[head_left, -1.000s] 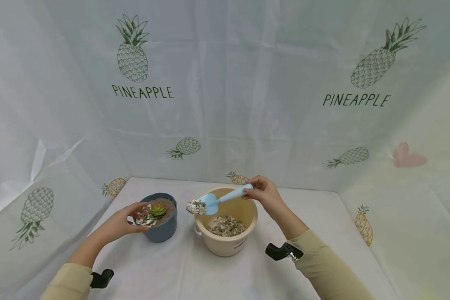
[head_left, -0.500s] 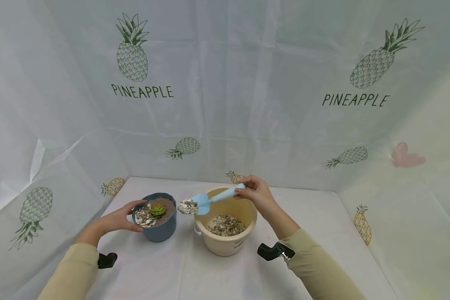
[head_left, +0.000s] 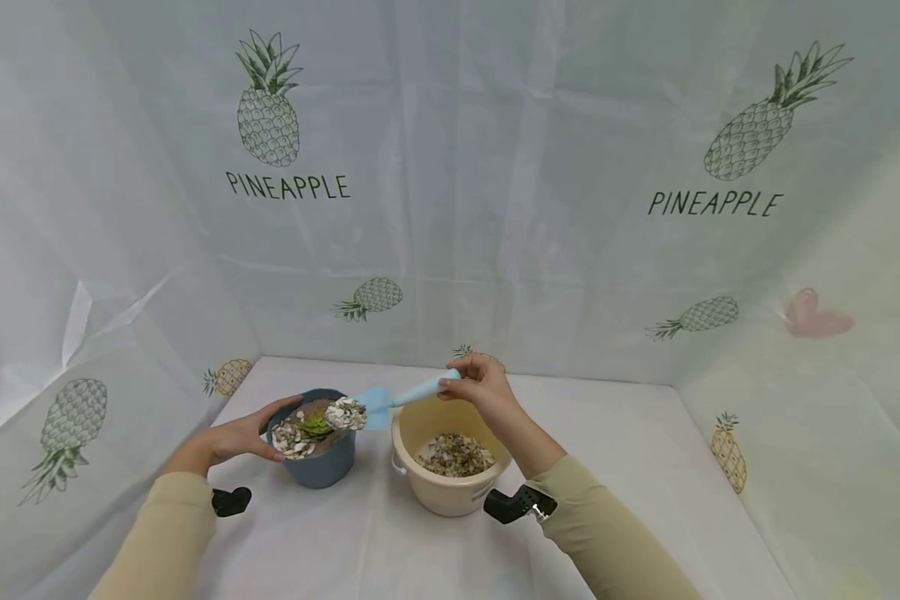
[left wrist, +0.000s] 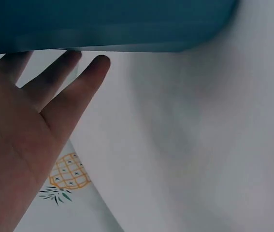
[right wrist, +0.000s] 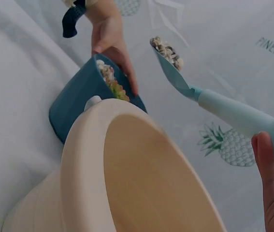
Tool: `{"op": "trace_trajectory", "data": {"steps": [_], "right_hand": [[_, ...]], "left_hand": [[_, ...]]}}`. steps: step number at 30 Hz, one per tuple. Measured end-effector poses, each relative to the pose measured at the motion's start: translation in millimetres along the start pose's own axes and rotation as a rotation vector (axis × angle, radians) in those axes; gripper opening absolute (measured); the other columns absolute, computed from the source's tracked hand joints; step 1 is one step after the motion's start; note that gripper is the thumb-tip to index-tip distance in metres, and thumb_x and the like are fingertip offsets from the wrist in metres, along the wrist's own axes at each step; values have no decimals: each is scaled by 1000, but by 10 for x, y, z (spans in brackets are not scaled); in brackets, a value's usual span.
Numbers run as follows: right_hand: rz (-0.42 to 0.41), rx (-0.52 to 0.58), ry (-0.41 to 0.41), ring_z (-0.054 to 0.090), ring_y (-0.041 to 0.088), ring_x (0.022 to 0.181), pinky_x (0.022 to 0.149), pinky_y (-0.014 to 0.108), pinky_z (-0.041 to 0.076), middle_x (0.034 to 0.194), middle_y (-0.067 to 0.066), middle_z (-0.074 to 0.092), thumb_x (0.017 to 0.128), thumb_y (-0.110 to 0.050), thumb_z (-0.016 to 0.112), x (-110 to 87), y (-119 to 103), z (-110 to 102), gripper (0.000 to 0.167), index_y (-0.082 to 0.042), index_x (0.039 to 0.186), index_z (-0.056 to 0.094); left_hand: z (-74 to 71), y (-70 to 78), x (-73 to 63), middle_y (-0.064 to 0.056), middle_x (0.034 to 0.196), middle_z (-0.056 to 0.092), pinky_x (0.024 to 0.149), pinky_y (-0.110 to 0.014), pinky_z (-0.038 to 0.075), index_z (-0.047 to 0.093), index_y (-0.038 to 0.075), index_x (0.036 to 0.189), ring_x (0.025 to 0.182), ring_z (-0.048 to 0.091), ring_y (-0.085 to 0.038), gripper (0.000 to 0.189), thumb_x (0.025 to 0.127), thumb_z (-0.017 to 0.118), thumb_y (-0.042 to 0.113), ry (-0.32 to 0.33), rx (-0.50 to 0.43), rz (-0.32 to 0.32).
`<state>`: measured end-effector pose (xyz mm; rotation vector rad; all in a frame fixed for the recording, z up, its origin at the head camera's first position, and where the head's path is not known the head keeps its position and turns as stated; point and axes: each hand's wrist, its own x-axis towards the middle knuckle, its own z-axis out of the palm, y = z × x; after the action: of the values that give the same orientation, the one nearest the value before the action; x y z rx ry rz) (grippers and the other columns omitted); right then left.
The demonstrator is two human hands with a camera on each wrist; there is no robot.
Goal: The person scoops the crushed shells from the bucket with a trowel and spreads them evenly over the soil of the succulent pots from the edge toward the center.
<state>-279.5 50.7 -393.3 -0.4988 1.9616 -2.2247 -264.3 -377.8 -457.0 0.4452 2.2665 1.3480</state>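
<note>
My right hand (head_left: 483, 388) pinches the light blue handle of a small trowel (head_left: 377, 407). A heap of pale gravel (head_left: 346, 413) lies on the trowel's blade, over the right side of a blue flower pot (head_left: 321, 468). Inside that pot sit soil, a green succulent (head_left: 316, 424) and pebbles on the left part. My left hand (head_left: 242, 435) holds the pot at its left side, thumb at the front and fingers toward the back. In the left wrist view several fingers (left wrist: 81, 92) stretch out below the pot wall (left wrist: 103, 24). The right wrist view shows the loaded trowel (right wrist: 175, 77) above the pot.
A cream bucket (head_left: 444, 498) with gravel (head_left: 456, 455) at its bottom stands right of the pot, below the right hand. White cloth (head_left: 607, 467) covers the table; pineapple-printed curtains (head_left: 495, 208) close off the back and sides.
The right hand has carried the loaded trowel leftward from above the bucket to over the pot. My left hand has come in against the pot and now holds its side.
</note>
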Motion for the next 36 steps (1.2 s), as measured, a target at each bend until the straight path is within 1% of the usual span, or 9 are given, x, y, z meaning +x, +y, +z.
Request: {"op": "trace_trajectory", "data": {"steps": [3,8,10,12,17,22,25,32,36], "right_hand": [[11,1,-8,69,23,80,84,45,55,97,16,60,88,6,67,18,16,48,26,8,112,58],[38,-9,4,68,22,78,83,46,55,96,16,60,87,8,67,37,18,81,25,7,110,59],[47,-11,0,67,22,78,83,45,55,96,16,60,87,7,67,57,14,96,25,7,110,59],[51,-14,-7,67,22,78,83,44,55,97,16,60,87,6,67,81,5,116,25,7,111,59],[64,-13,-4,68,24,79,85,46,54,101,19,61,88,6,67,171,-12,186,25,5,112,60],[65,-3,-22,69,23,77,84,45,55,99,19,61,87,7,68,286,-11,286,26,7,111,60],[73,-9,-34,69,19,73,84,45,55,97,16,62,87,6,69,329,-15,346,27,7,112,60],[102,-37,-30,68,17,70,87,49,53,95,15,62,87,5,70,390,-8,429,26,5,111,61],[106,-49,-26,68,18,70,87,49,53,95,15,62,87,4,70,415,-1,457,26,5,110,61]], "left_hand": [[-13,-23,8,-35,154,-6,101,-66,28,7,0,154,136,-2,-60,106,77,80,2,-26,-27,24],[-34,-69,43,-31,155,-12,95,-47,43,5,1,155,136,-7,-60,102,82,76,2,-88,-91,44],[-49,-85,42,-29,156,-14,94,-44,44,4,2,155,137,-8,-59,102,82,75,1,-97,-113,38],[-60,-94,33,-30,156,-14,95,-47,43,5,2,155,136,-8,-59,102,82,75,-1,-91,-126,36],[-36,-97,0,-32,155,-12,99,-58,38,9,2,155,135,-6,-62,100,82,77,3,-46,-85,44],[39,-86,-28,-35,154,-7,95,-54,42,11,3,155,133,-4,-64,99,82,77,4,16,-58,62],[96,-80,-44,-33,155,-5,96,-52,42,12,4,155,135,-4,-62,98,82,77,3,57,-66,41],[252,-38,-75,-31,155,-13,102,-70,25,11,8,156,134,-10,-63,99,82,77,3,146,-101,-30],[341,-26,-88,-31,156,-7,101,-67,30,12,7,155,135,-3,-63,100,80,78,1,208,-130,-37]]}}
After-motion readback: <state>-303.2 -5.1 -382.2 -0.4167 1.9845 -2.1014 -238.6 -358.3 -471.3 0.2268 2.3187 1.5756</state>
